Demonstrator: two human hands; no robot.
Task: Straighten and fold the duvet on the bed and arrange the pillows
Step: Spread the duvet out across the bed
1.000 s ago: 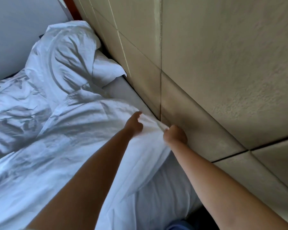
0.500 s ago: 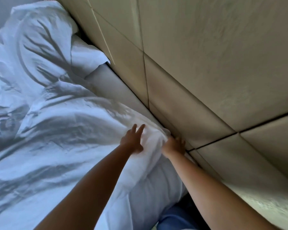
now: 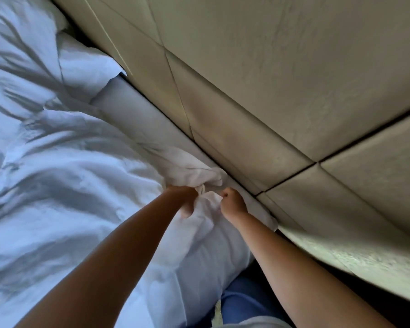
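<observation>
Both of the person's hands meet at the near corner of the white duvet (image 3: pixel 64 185), close against the padded headboard (image 3: pixel 282 79) that runs diagonally across the right of the view. The left hand (image 3: pixel 186 201) has its fingers curled into a bunch of the duvet's fabric, knuckles up, with the cloth gathered into a small knot just at its far side. The right hand (image 3: pixel 232 203) sits just beside it on the right, closed into a fist that pinches the same bunched edge (the fingertips themselves are hidden under the hand). The two hands are near each other but not touching, with a fold of cloth between them.

The duvet spreads away to the left and far side in heavy wrinkles, covering most of the bed. Its gripped corner is lifted into a rumpled peak that touches the base of the headboard. Farther along the headboard, a strip of smooth grey mattress sheet (image 3: pixel 128 107) shows between duvet and padding. Beyond that, at the far left, a white pillow (image 3: pixel 85 65) lies with one corner pointing at the headboard, partly tucked under the duvet's crumpled far end.

At the near edge, between the forearms, a patch of blue clothing (image 3: pixel 244 306) shows below the bed's side.
</observation>
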